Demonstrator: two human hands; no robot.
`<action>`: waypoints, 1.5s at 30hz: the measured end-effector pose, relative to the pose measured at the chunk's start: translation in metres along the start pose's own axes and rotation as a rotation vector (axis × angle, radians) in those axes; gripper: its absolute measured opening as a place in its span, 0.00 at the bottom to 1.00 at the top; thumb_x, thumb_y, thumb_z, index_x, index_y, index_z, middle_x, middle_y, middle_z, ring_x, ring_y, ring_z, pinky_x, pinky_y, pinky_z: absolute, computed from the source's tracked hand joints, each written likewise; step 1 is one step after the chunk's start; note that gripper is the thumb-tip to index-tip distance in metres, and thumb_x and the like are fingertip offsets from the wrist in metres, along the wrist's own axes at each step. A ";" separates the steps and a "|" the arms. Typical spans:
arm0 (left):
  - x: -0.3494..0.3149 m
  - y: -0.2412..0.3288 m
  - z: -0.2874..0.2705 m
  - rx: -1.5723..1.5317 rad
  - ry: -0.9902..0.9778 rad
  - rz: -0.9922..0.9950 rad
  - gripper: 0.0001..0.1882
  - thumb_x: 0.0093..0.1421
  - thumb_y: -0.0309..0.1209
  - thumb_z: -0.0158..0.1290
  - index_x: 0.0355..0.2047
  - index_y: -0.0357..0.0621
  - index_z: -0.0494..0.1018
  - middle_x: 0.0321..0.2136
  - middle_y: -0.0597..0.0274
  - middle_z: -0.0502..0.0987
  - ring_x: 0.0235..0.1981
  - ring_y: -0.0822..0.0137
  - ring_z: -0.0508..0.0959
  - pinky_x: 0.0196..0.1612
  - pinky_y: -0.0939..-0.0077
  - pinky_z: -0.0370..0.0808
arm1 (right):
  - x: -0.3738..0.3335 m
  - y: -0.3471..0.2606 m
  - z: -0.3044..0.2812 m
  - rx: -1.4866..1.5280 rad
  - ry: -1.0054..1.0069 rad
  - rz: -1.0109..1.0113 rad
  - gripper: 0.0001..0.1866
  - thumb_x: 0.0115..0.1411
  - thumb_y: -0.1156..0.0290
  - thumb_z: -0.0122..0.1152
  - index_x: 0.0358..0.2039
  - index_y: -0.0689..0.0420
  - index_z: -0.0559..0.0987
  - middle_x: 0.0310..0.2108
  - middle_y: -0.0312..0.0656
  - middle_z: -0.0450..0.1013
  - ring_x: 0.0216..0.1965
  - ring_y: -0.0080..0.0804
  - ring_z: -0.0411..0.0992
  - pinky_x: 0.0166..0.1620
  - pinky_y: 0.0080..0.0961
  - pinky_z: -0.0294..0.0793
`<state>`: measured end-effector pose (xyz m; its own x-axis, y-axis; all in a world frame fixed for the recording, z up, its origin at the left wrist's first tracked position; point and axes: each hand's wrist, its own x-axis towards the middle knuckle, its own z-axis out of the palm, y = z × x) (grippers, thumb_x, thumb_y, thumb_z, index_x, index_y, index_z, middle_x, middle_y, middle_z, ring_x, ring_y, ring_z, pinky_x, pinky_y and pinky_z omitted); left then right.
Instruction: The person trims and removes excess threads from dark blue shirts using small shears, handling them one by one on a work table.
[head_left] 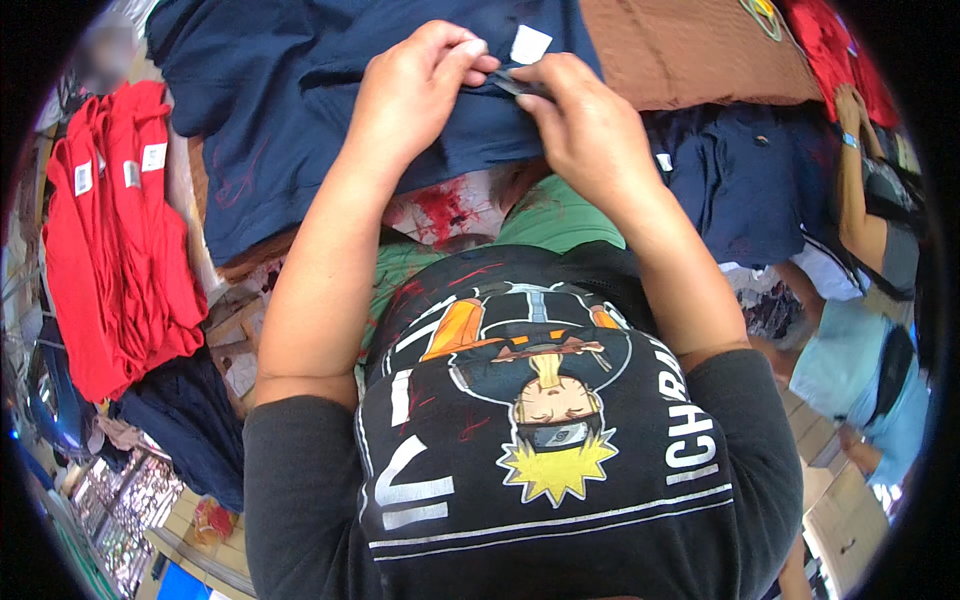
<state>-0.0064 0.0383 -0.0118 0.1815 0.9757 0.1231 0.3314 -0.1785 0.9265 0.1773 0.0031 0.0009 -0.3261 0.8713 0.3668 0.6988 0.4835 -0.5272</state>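
A navy blue garment [290, 95] is spread over the surface in front of me, with a white label [530, 45] near its far edge. Above the cloth, my left hand [425, 80] is closed in a pinch; whatever lies between its fingertips is too small to make out. My right hand [590, 115] grips a small pair of dark metal thread snips [510, 83], their blades pointing toward the left fingertips. The two hands almost meet just below the white label.
Red garments [120, 250] with white tags hang at the left. Brown fabric [690, 50] lies at the far right beside another navy garment [735, 180]. Another person's arm [852, 190] reaches in at the right edge, near red cloth [815, 40].
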 end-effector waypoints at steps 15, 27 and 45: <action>-0.085 0.150 -0.149 0.284 -0.380 0.395 0.27 0.67 0.48 0.37 0.25 0.41 0.77 0.49 0.37 0.72 0.58 0.40 0.64 0.61 0.44 0.53 | 0.013 0.009 -0.038 0.047 0.151 0.089 0.12 0.58 0.71 0.60 0.43 0.57 0.77 0.35 0.45 0.77 0.35 0.34 0.77 0.39 0.31 0.76; -0.103 0.044 -0.098 0.448 0.241 0.028 0.10 0.56 0.33 0.59 0.35 0.39 0.78 0.38 0.59 0.79 0.38 0.67 0.78 0.45 0.72 0.73 | 0.038 -0.015 0.031 0.058 0.042 -0.047 0.13 0.51 0.62 0.66 0.36 0.53 0.81 0.37 0.45 0.75 0.40 0.47 0.74 0.44 0.38 0.73; -0.171 0.083 -0.132 0.555 -0.207 -0.161 0.11 0.55 0.30 0.59 0.36 0.36 0.77 0.34 0.54 0.79 0.37 0.59 0.80 0.42 0.70 0.75 | 0.025 0.106 -0.088 -0.017 0.314 0.091 0.11 0.59 0.69 0.58 0.42 0.55 0.81 0.37 0.43 0.79 0.41 0.29 0.77 0.45 0.25 0.72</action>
<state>-0.1325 -0.1261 0.0911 0.2466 0.9609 -0.1257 0.7923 -0.1252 0.5971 0.2990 0.0691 0.0214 -0.0508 0.8410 0.5386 0.7278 0.4005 -0.5567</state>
